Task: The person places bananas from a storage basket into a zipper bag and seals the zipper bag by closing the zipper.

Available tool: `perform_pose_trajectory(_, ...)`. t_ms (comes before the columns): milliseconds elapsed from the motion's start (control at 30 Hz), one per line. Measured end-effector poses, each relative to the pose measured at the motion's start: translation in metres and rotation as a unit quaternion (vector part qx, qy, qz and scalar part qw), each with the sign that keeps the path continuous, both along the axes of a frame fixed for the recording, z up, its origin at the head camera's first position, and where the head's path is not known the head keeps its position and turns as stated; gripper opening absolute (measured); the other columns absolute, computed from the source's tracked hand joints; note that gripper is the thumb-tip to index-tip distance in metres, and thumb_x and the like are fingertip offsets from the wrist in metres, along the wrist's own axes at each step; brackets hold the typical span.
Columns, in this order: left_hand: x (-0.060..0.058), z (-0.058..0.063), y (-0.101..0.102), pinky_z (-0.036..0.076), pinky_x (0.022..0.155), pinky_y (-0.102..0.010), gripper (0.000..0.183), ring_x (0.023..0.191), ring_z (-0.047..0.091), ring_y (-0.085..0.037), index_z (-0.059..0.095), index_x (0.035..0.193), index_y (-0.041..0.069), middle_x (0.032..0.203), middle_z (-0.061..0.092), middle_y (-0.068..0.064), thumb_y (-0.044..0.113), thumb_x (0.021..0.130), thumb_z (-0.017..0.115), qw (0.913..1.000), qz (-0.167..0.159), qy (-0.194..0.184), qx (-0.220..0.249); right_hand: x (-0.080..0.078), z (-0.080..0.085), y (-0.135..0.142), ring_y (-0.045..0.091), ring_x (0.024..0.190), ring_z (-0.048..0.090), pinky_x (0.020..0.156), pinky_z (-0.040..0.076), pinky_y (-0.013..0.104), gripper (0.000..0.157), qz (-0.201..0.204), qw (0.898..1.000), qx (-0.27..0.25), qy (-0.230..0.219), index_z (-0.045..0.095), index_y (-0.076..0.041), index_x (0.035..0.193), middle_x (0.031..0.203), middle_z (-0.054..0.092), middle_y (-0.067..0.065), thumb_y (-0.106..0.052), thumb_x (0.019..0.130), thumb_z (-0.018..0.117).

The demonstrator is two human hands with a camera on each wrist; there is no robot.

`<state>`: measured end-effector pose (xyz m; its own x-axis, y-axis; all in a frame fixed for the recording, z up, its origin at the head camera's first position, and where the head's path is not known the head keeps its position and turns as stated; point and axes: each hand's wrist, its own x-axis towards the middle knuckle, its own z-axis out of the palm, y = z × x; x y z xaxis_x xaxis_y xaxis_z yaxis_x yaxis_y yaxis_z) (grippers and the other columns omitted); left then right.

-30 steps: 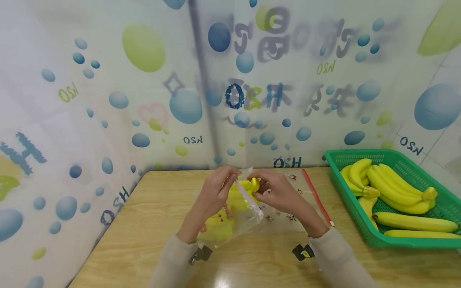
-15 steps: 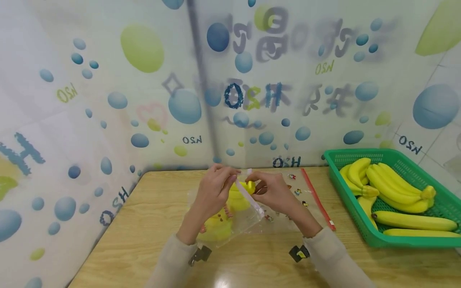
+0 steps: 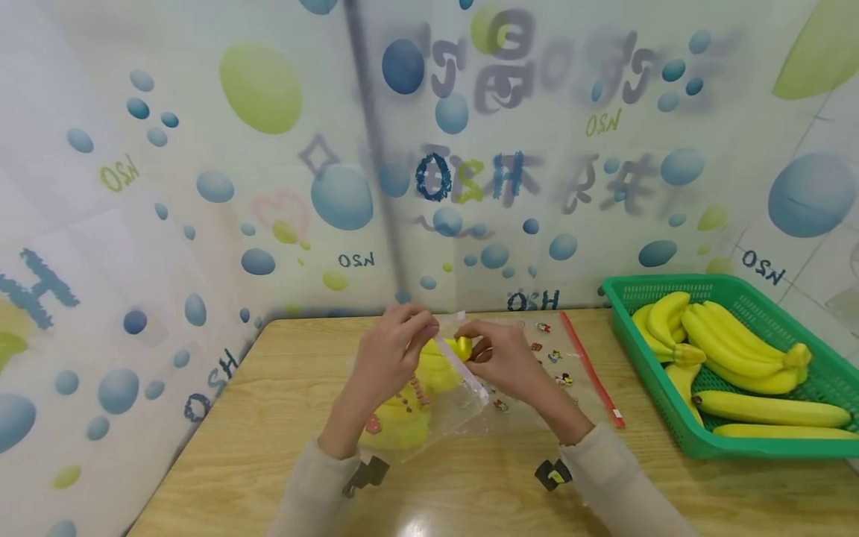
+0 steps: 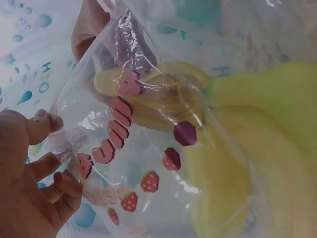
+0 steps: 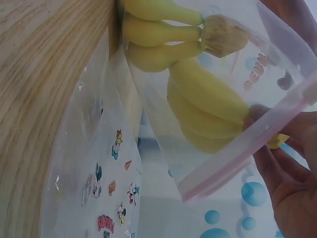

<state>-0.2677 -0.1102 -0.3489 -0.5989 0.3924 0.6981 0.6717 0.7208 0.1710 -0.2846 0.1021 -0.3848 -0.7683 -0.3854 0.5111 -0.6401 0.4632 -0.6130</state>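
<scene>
A clear zip bag (image 4: 99, 144) with pink lettering and strawberry prints hangs between my two hands. My left hand (image 3: 388, 356) pinches its mouth edge, near the whitish zip strip (image 3: 463, 369). My right hand (image 3: 508, 363) grips the stem end of a banana bunch (image 5: 203, 106) at the bag's mouth. That bunch's fruit shows through the film in the right wrist view, reaching into the bag. Another banana bunch (image 5: 163, 32) lies deeper inside, its brownish stem end toward the mouth. In the left wrist view, glare on the film blurs the bananas.
Under and beside my right hand, a second clear bag (image 3: 565, 379) with a red slider strip and cartoon prints lies flat on the wooden table (image 3: 268, 403). A green basket (image 3: 678, 429) of bananas stands at right. A patterned wall sheet (image 3: 470, 246) closes off the back.
Both hands have shifted slightly left. The banana stem in my right hand has moved a little left toward the bag, and more of the second bag's prints show.
</scene>
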Motion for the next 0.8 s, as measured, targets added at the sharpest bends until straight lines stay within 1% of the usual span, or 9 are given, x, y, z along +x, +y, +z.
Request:
perform_pose_trajectory(100,0.0,0.0,0.0,0.047,0.065,-0.025,0.02,0.081,0.053,-0.012,0.066,0.095,0.019,0.1,0.063,0.006,0.03,0.1,0.05,0.9998,-0.015,-0.009,0.004,0.0,-0.002,-0.004,0.006,0.073,0.068,0.064,0.055,0.018,0.033,-0.006,1.0,-0.008,-0.004,0.066,-0.016,0.105,0.099,0.069,0.0,-0.008,0.077,0.08)
perform_pose_trajectory(200,0.001,0.001,0.001,0.047,0.064,-0.024,0.02,0.078,0.053,-0.011,0.065,0.095,0.019,0.099,0.063,0.006,0.029,0.1,0.049,0.9995,-0.027,-0.017,0.007,0.001,-0.004,-0.008,0.008,0.075,0.069,0.065,0.056,0.018,0.033,-0.007,1.0,-0.017,-0.02,0.065,-0.017,0.107,0.102,0.069,0.0,-0.012,0.077,0.08)
perform_pose_trajectory(333,0.001,0.002,0.001,0.046,0.062,-0.023,0.02,0.073,0.052,-0.009,0.064,0.095,0.019,0.097,0.062,0.008,0.029,0.101,0.048,0.999,-0.036,-0.024,0.007,0.002,-0.007,-0.012,0.009,0.078,0.069,0.066,0.056,0.019,0.036,-0.008,1.0,-0.014,-0.025,0.065,-0.017,0.109,0.105,0.069,0.001,-0.013,0.077,0.08)
perform_pose_trajectory(467,0.003,0.002,0.002,0.044,0.06,-0.021,0.02,0.07,0.051,-0.007,0.064,0.096,0.02,0.096,0.062,0.009,0.029,0.101,0.047,0.9987,-0.04,-0.03,0.008,0.001,-0.01,-0.015,0.008,0.076,0.069,0.067,0.055,0.017,0.035,-0.02,1.0,0.0,-0.003,0.067,-0.016,0.11,0.104,0.069,0.0,-0.009,0.078,0.079)
perform_pose_trajectory(667,0.004,0.003,0.003,0.043,0.061,-0.022,0.02,0.07,0.049,-0.007,0.065,0.098,0.017,0.093,0.061,0.008,0.028,0.101,0.048,0.9981,-0.043,-0.04,0.018,-0.001,-0.013,-0.014,0.008,0.07,0.069,0.062,0.053,0.014,0.029,-0.024,0.998,0.005,0.053,0.068,-0.009,0.107,0.096,0.07,0.004,-0.005,0.079,0.077)
perform_pose_trajectory(800,0.005,0.003,0.004,0.042,0.06,-0.021,0.02,0.069,0.047,-0.006,0.066,0.097,0.016,0.09,0.06,0.009,0.027,0.1,0.05,0.9976,-0.048,-0.044,0.025,-0.003,-0.017,-0.014,0.008,0.07,0.07,0.062,0.052,0.012,0.027,-0.025,0.998,0.017,0.056,0.069,-0.009,0.106,0.096,0.071,0.006,-0.002,0.08,0.074)
